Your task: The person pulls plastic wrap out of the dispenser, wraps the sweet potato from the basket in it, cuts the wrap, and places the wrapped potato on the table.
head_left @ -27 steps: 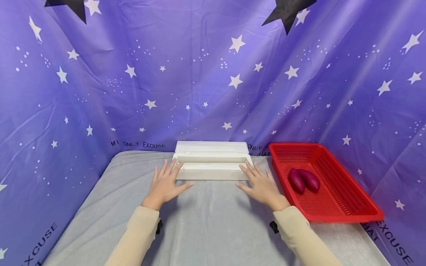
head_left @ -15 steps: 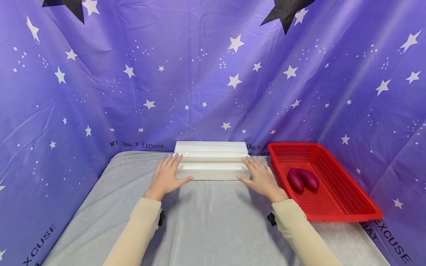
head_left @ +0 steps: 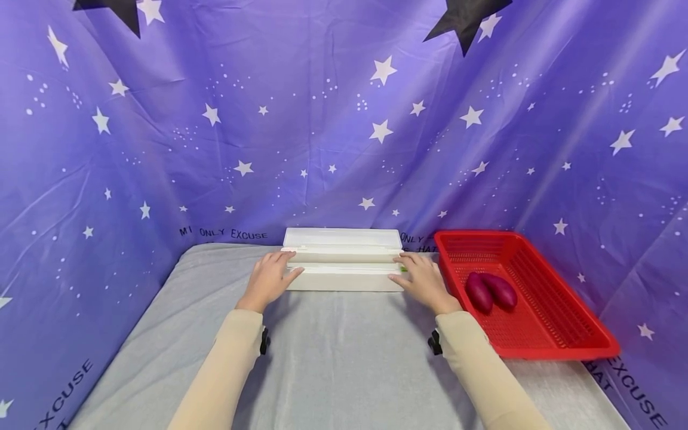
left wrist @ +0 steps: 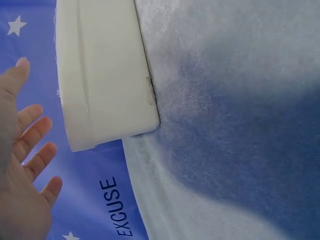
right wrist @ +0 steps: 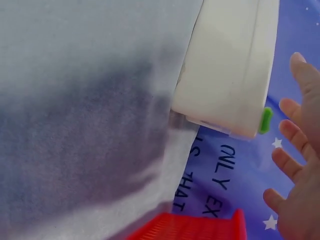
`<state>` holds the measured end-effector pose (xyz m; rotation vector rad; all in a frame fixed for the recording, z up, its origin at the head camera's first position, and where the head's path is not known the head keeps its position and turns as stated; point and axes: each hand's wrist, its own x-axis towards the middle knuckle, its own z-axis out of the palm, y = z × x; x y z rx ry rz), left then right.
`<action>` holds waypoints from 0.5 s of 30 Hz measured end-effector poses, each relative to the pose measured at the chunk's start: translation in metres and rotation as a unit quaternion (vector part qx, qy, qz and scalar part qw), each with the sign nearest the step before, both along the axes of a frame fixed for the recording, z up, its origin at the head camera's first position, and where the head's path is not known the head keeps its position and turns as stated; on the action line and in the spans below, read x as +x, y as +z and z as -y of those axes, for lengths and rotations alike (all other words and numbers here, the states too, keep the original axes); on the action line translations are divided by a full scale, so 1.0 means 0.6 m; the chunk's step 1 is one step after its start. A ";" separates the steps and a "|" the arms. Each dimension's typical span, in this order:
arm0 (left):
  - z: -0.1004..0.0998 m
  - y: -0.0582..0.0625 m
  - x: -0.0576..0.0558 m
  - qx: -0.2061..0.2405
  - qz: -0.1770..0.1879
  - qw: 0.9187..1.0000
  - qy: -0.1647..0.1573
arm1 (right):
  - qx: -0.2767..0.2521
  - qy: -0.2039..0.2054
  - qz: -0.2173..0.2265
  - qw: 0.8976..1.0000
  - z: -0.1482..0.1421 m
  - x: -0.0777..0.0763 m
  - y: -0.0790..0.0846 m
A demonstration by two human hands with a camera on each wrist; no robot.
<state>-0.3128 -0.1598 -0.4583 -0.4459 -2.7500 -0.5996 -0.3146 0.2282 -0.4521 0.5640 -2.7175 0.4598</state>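
Observation:
A long white box stands at the far side of the table, its lid raised at the back. My left hand hovers at the box's left end, fingers bent loosely over it and thumb by the front edge. At the opposite end, my right hand is held in much the same way. Both wrist views show a gap between the palm side of the fingers and the box. A small green tab sticks out near the box's right end, close to the right fingertips.
A red plastic basket is just right of my right hand, with two purple sweet potatoes lying in it. Grey cloth covers the table. A purple starry curtain hangs right behind the box.
Both hands have come forward and slightly inward over the box's ends, their spread fingers now more bent. The green tab now shows beside the right hand. Box and basket stay put.

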 end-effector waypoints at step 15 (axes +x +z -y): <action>0.005 -0.009 -0.023 0.020 0.029 0.999 0.001 | -0.009 -0.012 0.033 0.999 -0.009 -0.026 -0.009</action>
